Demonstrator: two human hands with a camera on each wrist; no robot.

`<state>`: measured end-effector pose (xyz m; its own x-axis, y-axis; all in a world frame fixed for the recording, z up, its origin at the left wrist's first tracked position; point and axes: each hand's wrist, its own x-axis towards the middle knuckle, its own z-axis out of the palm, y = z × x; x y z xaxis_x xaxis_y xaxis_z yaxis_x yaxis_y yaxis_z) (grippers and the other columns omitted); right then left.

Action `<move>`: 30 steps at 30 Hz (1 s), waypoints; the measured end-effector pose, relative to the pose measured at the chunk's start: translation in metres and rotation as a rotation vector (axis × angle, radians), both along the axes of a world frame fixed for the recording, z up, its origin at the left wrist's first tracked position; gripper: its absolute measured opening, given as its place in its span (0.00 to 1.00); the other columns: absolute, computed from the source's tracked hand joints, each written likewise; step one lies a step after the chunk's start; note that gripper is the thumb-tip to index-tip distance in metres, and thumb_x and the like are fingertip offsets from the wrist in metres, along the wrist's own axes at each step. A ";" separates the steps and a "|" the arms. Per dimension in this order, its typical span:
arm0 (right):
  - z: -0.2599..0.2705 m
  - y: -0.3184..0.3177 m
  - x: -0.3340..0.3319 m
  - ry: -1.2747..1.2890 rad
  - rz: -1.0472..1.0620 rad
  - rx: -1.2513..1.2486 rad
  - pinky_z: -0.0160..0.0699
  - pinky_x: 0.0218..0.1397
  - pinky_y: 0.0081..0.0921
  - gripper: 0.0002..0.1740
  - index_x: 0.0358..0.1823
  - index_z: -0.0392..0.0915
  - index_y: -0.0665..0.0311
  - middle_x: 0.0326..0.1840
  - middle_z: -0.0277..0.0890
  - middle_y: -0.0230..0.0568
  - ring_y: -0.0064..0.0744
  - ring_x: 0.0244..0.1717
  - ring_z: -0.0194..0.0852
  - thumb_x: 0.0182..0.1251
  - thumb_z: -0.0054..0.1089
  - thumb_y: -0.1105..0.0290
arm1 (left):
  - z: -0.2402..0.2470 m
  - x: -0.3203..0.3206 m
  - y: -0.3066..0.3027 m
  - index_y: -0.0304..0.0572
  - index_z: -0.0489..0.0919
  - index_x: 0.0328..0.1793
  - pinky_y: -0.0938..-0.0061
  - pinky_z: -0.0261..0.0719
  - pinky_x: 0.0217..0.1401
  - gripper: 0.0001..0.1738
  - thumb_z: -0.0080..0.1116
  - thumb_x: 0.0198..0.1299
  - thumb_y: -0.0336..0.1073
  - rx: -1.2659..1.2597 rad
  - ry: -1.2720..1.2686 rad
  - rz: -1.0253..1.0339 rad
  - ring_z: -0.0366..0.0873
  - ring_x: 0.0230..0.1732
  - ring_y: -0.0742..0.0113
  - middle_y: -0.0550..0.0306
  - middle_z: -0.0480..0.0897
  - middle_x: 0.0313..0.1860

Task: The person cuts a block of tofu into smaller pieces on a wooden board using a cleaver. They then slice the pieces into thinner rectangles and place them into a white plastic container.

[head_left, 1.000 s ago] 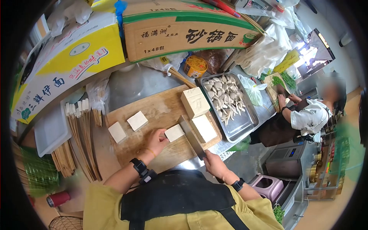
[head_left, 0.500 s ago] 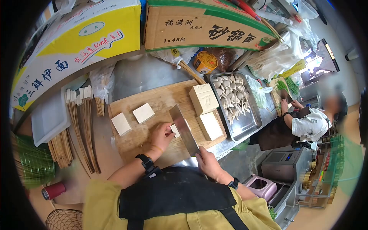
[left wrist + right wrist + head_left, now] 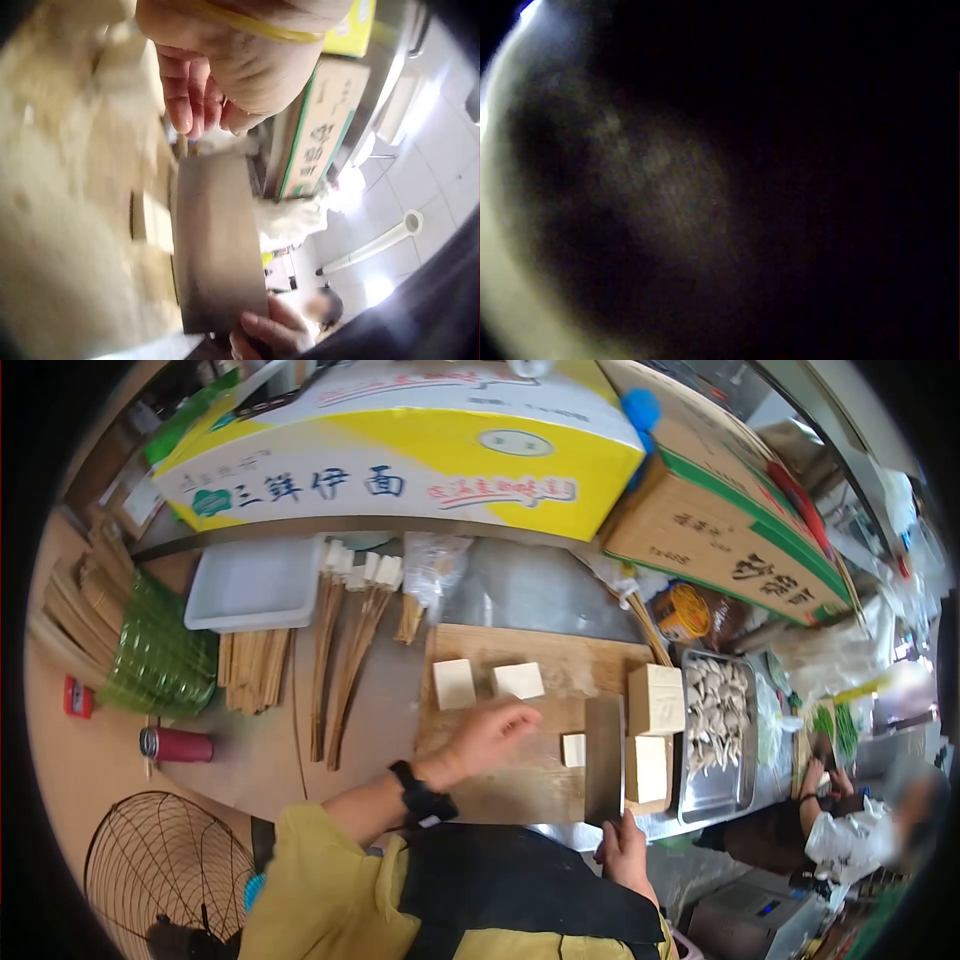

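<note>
My right hand (image 3: pixel 626 852) grips the handle of a cleaver (image 3: pixel 604 760), whose broad blade stands over the wooden cutting board (image 3: pixel 500 785). Just left of the blade sits a small white tofu piece (image 3: pixel 573 750). My left hand (image 3: pixel 495 732) hovers over the board, loosely bent, with nothing seen between its fingers (image 3: pixel 177 97). Two cut tofu slabs, one (image 3: pixel 455 685) at left and one (image 3: pixel 518 680) beside it, lie behind that hand. Right of the blade are a larger tofu block (image 3: pixel 657 700) and another block (image 3: pixel 648 768) in front of it. The right wrist view is almost black.
A metal tray (image 3: pixel 685 800) of mushrooms stands right of the board. Skewers tipped with white pieces (image 3: pixel 355 650) and a white plastic tray (image 3: pixel 250 585) lie left. Cartons (image 3: pixel 400 480) line the shelf behind. Another person (image 3: pixel 850 830) works at far right.
My left hand has let go of the small tofu piece and moved back and left from it. The cleaver now stands right of that piece. The head view has swung left.
</note>
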<state>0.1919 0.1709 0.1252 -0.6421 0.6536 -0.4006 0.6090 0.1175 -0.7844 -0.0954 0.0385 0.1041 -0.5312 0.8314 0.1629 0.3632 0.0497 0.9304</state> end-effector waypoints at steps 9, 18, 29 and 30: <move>0.020 0.000 0.001 0.056 -0.124 -0.026 0.64 0.16 0.21 0.05 0.44 0.67 0.74 0.16 0.68 0.35 0.21 0.12 0.65 0.71 0.48 0.78 | -0.050 -0.251 -0.236 0.40 0.73 0.44 0.76 0.70 0.28 0.25 0.76 0.48 0.41 0.330 -0.149 1.678 0.71 0.32 0.73 0.59 0.75 0.34; 0.017 -0.006 0.001 0.066 -0.147 -0.028 0.63 0.16 0.21 0.06 0.46 0.67 0.73 0.19 0.69 0.36 0.21 0.13 0.64 0.71 0.48 0.78 | -0.029 -0.279 -0.284 0.36 0.70 0.51 0.75 0.71 0.24 0.20 0.60 0.51 0.31 0.648 -0.456 1.594 0.74 0.30 0.66 0.52 0.77 0.40; 0.010 0.019 0.016 0.181 0.028 0.004 0.65 0.15 0.22 0.05 0.45 0.67 0.71 0.16 0.69 0.36 0.22 0.12 0.67 0.71 0.48 0.79 | -0.051 -0.021 -0.327 0.35 0.70 0.59 0.63 0.76 0.56 0.23 0.51 0.55 0.25 0.777 -0.464 1.584 0.75 0.54 0.58 0.51 0.76 0.55; 0.010 0.020 0.018 0.184 0.048 0.015 0.65 0.15 0.22 0.05 0.45 0.67 0.71 0.16 0.69 0.36 0.22 0.12 0.67 0.71 0.48 0.79 | -0.046 -0.003 -0.323 0.34 0.70 0.59 0.63 0.76 0.55 0.22 0.51 0.55 0.26 0.769 -0.462 1.627 0.75 0.52 0.59 0.51 0.76 0.53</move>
